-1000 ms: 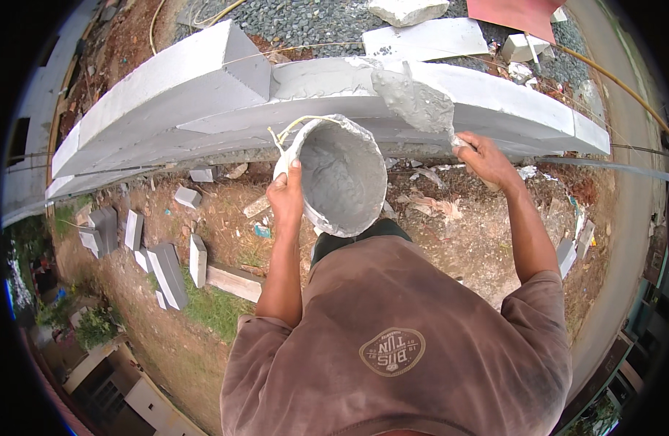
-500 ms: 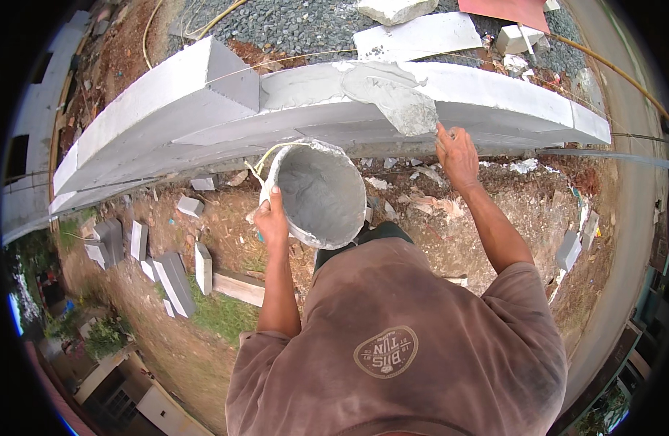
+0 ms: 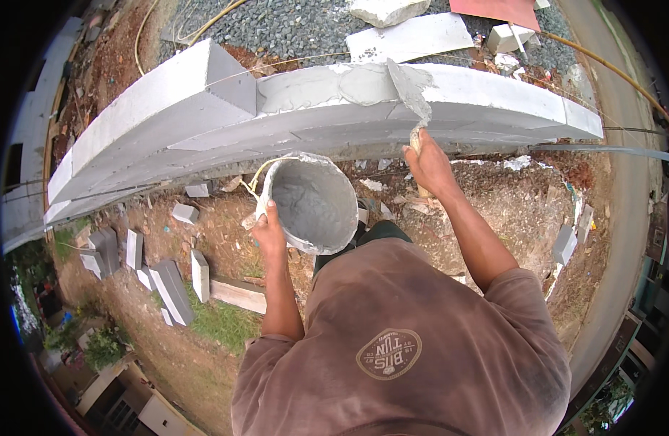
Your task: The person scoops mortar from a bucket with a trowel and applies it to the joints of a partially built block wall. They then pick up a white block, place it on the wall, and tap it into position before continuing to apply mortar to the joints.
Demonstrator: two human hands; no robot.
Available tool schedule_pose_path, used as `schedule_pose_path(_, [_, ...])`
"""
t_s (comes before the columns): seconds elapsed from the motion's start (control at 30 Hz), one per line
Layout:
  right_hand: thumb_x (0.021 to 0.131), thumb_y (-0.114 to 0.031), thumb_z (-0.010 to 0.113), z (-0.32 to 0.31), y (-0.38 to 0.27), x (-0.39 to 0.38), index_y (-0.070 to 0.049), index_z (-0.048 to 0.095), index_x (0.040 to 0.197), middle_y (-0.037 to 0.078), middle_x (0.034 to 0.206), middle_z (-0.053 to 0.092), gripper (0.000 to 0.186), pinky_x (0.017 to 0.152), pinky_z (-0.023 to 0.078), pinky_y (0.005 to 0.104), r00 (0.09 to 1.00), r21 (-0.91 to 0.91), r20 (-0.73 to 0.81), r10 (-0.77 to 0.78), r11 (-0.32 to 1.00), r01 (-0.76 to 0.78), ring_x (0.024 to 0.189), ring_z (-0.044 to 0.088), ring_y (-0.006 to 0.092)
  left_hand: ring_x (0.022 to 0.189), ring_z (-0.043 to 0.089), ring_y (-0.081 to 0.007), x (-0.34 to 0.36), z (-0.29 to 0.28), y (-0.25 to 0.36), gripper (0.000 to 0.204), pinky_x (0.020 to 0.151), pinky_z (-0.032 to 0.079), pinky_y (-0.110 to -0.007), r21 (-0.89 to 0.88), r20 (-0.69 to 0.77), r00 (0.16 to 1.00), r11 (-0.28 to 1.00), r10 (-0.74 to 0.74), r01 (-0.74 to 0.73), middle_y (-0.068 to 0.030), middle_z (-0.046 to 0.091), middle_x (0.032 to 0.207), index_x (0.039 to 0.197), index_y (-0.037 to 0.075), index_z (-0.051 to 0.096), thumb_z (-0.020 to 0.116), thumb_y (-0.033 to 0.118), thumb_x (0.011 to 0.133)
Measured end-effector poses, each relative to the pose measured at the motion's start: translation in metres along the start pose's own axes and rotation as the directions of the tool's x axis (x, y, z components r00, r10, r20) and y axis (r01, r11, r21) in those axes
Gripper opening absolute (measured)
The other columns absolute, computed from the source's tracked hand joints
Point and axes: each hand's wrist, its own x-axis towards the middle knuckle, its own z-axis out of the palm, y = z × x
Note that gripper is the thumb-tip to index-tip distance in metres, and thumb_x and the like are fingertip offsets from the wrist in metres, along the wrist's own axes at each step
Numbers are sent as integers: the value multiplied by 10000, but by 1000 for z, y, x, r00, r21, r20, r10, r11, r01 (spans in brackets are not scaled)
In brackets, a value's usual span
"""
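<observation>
My left hand (image 3: 269, 229) grips the rim of a mortar-caked bucket (image 3: 347, 207) on its left side, beside a yellow cord handle (image 3: 260, 174). Grey wet mortar (image 3: 305, 200) lies inside the bucket. My right hand (image 3: 430, 166) is closed around the wooden handle of a trowel (image 3: 411, 91). The trowel's mortar-smeared blade is turned up on edge over the top of the white block wall (image 3: 494, 91). A layer of wet mortar (image 3: 305, 89) covers the wall top left of the blade, up to a taller block (image 3: 229, 80).
A thin string line (image 3: 305, 58) runs along the wall. Beyond it are gravel (image 3: 291, 29), a white slab (image 3: 411, 38) and a red sheet (image 3: 498, 11). Loose blocks (image 3: 172, 291) and a plank (image 3: 238, 293) lie on the ground at left. A road (image 3: 618, 218) runs along the right.
The trowel blade has turned from lying flat over the wall's near edge to standing on edge. My right hand has moved left and slightly nearer. The bucket stays in my left hand.
</observation>
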Motion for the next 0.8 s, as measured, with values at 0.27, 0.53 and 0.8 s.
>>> schedule_pose_path(0.27, [861,-241,546,26,-90,15,-46,340,1377,237,1083,545,590,800,456,500,974,-167,215,-70,980,108,941,577,422,517,265,-57,3,-1,-10,500,465,181,-271,-62,22,1000,998,-12,13,71,341,539,539,140,342,598,374,900])
schedule_pose_path(0.53, [843,-223,591,-23,39,1,-136,398,1372,164,986,541,570,721,485,469,998,-361,-60,14,932,-35,867,600,348,524,280,-63,3,-2,-11,512,467,200,-280,-21,31,999,1000,-9,9,66,350,541,533,127,346,597,384,898])
schedule_pose_path(0.8, [820,-225,612,33,24,1,-162,458,1331,135,888,469,538,652,493,448,959,-291,-15,-283,919,267,783,584,329,532,305,-75,4,3,-12,504,478,240,-284,-31,26,998,997,-65,66,54,364,545,533,110,384,597,388,896])
